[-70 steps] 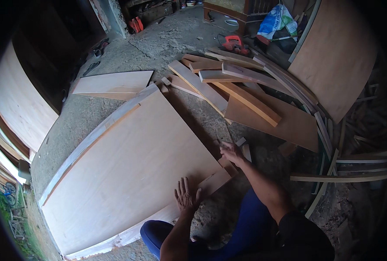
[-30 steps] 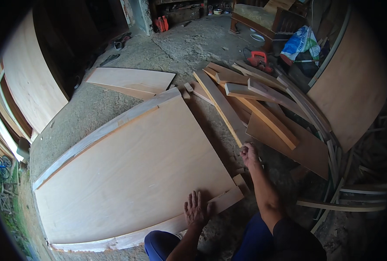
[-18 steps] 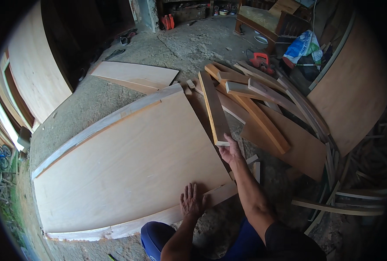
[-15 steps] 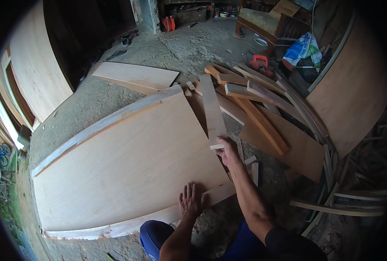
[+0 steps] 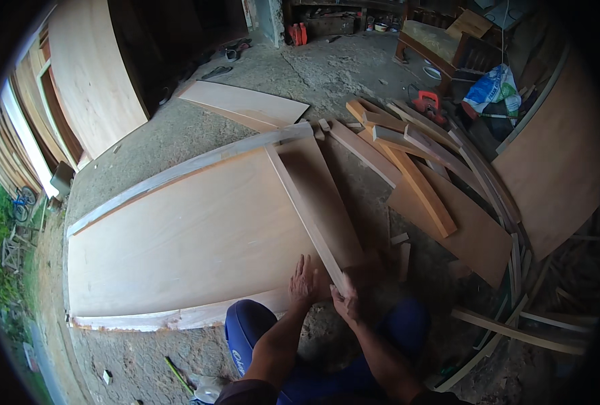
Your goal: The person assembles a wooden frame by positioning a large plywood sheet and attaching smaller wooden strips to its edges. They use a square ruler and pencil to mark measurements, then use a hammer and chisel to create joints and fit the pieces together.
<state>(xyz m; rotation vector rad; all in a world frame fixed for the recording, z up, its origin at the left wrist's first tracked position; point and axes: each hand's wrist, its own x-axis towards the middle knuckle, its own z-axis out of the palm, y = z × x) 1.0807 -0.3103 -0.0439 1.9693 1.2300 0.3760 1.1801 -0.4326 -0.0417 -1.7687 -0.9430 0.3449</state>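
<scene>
Gripping near end of plank (image 5: 306,212) w/ R hand (image 5: 346,304), fingers curled round the wood; underside of grip hidden, so can't tell exact finger placement. Resting L hand (image 5: 302,282) approx. flat, palm down, on pale panel (image 5: 198,233), fingers slightly spread & pointing away from body, w/ nothing in grasp. Both hands close together, L hand just left of plank's near end.

Plank: slanting across R part of panel, from R hand up to far strip (image 5: 188,167). Narrow face mostly in view, dark shadow on panel to R of it. Can't tell if far end touching far strip or just beside it. Lying inside panel's R edge, w/ a wedge of panel surface between.

Edges: near strip (image 5: 192,317) along panel's near side, close to heel of L hand. L knee (image 5: 249,327) in blue, tight against near side, so little room there. Plenty of bare panel to L of hands. Beyond far strip, wide stretch of concrete floor (image 5: 145,152), w/ thin sheet (image 5: 246,104) near panel's far R corner. Off R edge, only a narrower gap of floor, w/ small offcuts (image 5: 405,262) in it, then lumber pile (image 5: 414,179) & brown sheet (image 5: 458,229), well apart from both hands. Red power tool (image 5: 429,104) beyond pile.
</scene>
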